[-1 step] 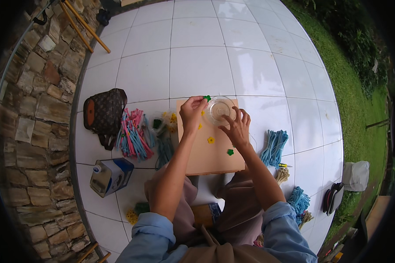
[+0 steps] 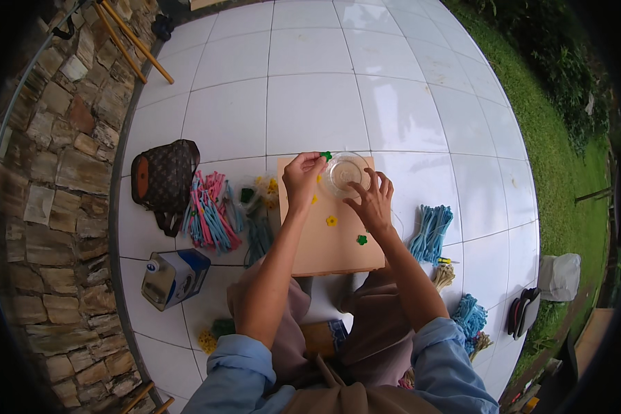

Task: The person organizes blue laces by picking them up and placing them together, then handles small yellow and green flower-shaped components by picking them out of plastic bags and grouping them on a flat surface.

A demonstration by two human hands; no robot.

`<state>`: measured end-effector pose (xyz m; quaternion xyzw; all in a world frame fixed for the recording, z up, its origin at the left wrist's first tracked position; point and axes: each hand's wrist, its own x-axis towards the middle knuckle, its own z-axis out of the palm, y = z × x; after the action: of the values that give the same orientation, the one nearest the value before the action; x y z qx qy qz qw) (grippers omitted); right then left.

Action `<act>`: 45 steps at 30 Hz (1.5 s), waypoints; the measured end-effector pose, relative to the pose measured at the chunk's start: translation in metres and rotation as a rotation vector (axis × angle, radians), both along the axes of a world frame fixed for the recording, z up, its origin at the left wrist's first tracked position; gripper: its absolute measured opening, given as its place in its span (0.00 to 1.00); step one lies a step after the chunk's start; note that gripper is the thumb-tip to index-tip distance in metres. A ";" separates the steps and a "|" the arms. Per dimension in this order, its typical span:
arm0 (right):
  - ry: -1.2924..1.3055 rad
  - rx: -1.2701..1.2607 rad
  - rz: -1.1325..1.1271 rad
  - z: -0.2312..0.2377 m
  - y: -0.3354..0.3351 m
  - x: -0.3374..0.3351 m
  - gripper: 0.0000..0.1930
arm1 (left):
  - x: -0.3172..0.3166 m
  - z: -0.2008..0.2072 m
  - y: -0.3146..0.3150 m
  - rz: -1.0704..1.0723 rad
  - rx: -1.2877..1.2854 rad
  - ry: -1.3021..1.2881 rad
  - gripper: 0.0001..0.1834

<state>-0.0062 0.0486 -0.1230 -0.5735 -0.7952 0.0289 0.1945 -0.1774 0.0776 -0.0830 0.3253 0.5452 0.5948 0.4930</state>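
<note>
A small green flower-shaped piece (image 2: 326,156) is pinched between the fingertips of my left hand (image 2: 303,181), at the left rim of a clear round glass dish (image 2: 345,165). My right hand (image 2: 372,203) reaches over the dish's near right side, fingers curved and apart; nothing shows in them. The dish sits at the far end of a tan board (image 2: 324,255) in front of me. On the board lie a yellow flower piece (image 2: 332,221), another green flower piece (image 2: 362,240) and a yellow one (image 2: 314,199) partly beside my left wrist.
To the left are pink and blue bundled cords (image 2: 210,214), a brown bag (image 2: 165,181), a metal can (image 2: 176,279) and clear bags with yellow pieces (image 2: 272,192). Blue cord bundles (image 2: 431,233) lie right on the white tiles (image 2: 310,103). A stone wall (image 2: 55,207) borders the left.
</note>
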 end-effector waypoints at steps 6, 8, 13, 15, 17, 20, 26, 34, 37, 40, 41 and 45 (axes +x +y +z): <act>0.213 -0.174 -0.088 0.004 -0.003 -0.006 0.16 | -0.002 -0.003 -0.001 -0.051 -0.085 0.062 0.09; 0.350 -0.152 -0.098 0.012 0.004 -0.002 0.14 | 0.000 0.000 -0.001 -0.059 -0.105 0.059 0.09; 0.571 -0.027 -0.013 0.069 -0.005 -0.015 0.16 | 0.002 0.015 -0.008 -0.089 -0.081 -0.031 0.08; 0.528 0.005 0.001 0.075 -0.006 -0.018 0.17 | 0.005 0.016 -0.008 -0.111 -0.094 -0.052 0.08; 0.487 0.039 0.017 0.076 -0.006 -0.018 0.18 | 0.007 0.017 -0.008 -0.131 -0.105 -0.071 0.08; 0.435 0.058 0.029 0.072 -0.005 -0.016 0.19 | 0.011 0.020 -0.009 -0.156 -0.102 -0.073 0.08; 0.402 0.054 0.055 0.069 -0.004 -0.018 0.19 | 0.011 0.023 -0.011 -0.178 -0.079 -0.027 0.08; 0.336 0.088 0.037 0.066 -0.002 -0.017 0.19 | 0.013 0.022 -0.010 -0.199 -0.069 -0.042 0.07; 0.291 0.158 0.040 0.065 -0.001 -0.018 0.19 | 0.012 0.023 -0.010 -0.210 -0.081 -0.070 0.07; 0.264 0.180 0.031 0.069 -0.001 -0.018 0.18 | 0.011 0.023 -0.010 -0.216 -0.093 -0.076 0.07; 0.264 0.180 0.030 0.069 -0.001 -0.018 0.18 | 0.011 0.023 -0.010 -0.217 -0.093 -0.076 0.07; 0.350 0.120 -0.001 0.067 -0.001 -0.019 0.17 | 0.011 0.022 -0.010 -0.247 -0.085 -0.084 0.07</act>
<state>-0.0251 0.0480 -0.0564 -0.5477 -0.7492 0.0805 0.3636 -0.1665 0.0675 -0.0605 0.3436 0.5049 0.5189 0.5982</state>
